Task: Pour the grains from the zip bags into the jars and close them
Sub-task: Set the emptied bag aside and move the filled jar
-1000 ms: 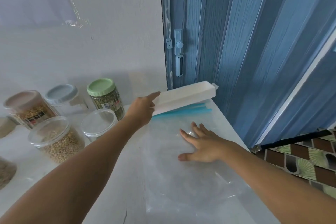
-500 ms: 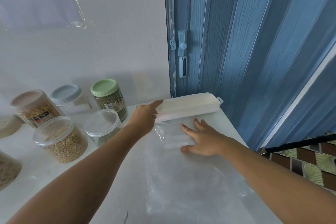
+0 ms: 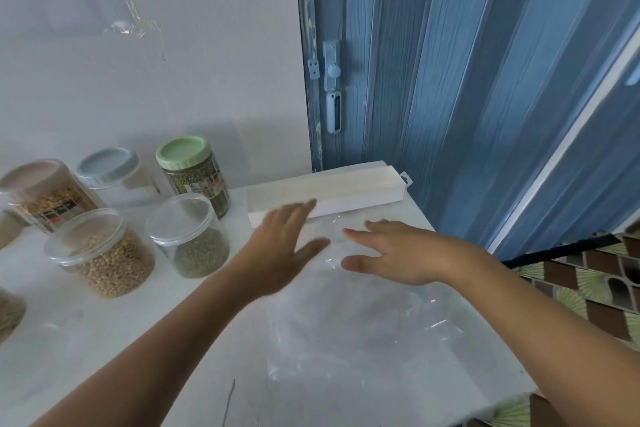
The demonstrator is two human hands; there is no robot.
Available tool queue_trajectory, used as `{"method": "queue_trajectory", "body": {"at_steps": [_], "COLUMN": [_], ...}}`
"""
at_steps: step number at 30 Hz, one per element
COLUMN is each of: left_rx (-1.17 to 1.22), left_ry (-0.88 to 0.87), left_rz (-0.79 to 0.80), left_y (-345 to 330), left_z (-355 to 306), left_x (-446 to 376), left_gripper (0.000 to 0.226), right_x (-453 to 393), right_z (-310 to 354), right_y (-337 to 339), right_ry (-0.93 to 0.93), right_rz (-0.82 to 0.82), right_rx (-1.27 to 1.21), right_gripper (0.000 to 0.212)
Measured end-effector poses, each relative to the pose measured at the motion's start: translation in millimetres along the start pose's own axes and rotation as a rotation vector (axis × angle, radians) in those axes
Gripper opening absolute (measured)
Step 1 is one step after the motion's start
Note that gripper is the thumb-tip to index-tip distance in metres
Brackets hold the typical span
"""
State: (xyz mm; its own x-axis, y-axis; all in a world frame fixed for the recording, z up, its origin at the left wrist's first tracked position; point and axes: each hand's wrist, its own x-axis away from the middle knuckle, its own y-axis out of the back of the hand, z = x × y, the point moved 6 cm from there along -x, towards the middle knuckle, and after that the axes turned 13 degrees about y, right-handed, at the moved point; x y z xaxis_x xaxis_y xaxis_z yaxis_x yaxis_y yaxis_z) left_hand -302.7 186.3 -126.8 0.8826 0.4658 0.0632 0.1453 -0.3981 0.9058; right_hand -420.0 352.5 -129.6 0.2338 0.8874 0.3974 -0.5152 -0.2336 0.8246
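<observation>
An empty clear zip bag (image 3: 363, 326) lies flat on the white table (image 3: 104, 340). My right hand (image 3: 398, 255) rests open on the bag's far end, fingers spread. My left hand (image 3: 282, 246) hovers open just left of it, blurred, holding nothing. A long white box (image 3: 346, 194) lies at the table's back edge, just beyond both hands. On the left stand several jars: a green-lidded jar of green grains (image 3: 194, 172), a blue-lidded jar (image 3: 110, 172), a clear jar of green grains (image 3: 188, 236), a clear jar of tan grains (image 3: 100, 253) and a pink-lidded jar (image 3: 41, 194).
A blue folding door (image 3: 467, 80) with a latch (image 3: 332, 87) stands behind the table on the right. The pale wall rises at the back left. The table's right edge drops to a patterned floor (image 3: 588, 284). Another grain container (image 3: 8, 312) shows at the left edge.
My left hand let go of the white box, which now lies flat on the table. The bag's blue zip end is now hidden. The left hand drew back toward me.
</observation>
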Motion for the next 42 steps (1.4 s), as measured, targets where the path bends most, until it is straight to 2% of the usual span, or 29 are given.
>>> {"method": "queue_trajectory", "body": {"at_steps": [3,5,12,16,19,23,28,34,38,40,42], "left_rx": [-0.14,-0.271,-0.389,-0.407,-0.278,-0.121,-0.338,-0.402,-0.323,-0.219,-0.238], "left_ry": [-0.007,0.002,0.009,0.009,0.041,0.023,-0.013,-0.011,0.016,0.051,0.037], "left_rz": [0.309,0.363,0.33,0.294,0.263,0.243,0.32,0.318,0.391,0.383,0.337], "left_y": [-35,-50,-67,-72,-63,-53,-84,-94,-92,-90,-92], "left_z": [0,15,58,60,54,32,31,35,36,38,40], "left_x": [44,50,44,49,47,55,77,79,73,70,72], "left_gripper": [0.089,0.096,0.105,0.113,0.12,0.114,0.12,0.128,0.119,0.109,0.103], "right_x": [13,13,1,1,0,-1,1,1,2,2,3], "right_z": [-3,-6,-18,-24,-26,-27,-26,-26,-27,-26,-26], "right_y": [-22,-38,-88,-103,-104,-105,-106,-107,-108,-108,-108], "right_ry": [-0.031,-0.043,-0.013,-0.007,0.007,0.018,0.022,0.025,0.029,0.033,0.036], "right_rz": [0.05,0.074,-0.051,-0.133,-0.137,-0.125,-0.124,-0.134,-0.148,-0.144,-0.147], "right_rx": [0.03,0.061,0.082,0.158,0.183,0.2,0.189,0.194,0.208,0.213,0.221], "right_gripper": [0.087,0.09,0.109,0.11,0.109,0.107,0.113,0.118,0.119,0.119,0.117]}}
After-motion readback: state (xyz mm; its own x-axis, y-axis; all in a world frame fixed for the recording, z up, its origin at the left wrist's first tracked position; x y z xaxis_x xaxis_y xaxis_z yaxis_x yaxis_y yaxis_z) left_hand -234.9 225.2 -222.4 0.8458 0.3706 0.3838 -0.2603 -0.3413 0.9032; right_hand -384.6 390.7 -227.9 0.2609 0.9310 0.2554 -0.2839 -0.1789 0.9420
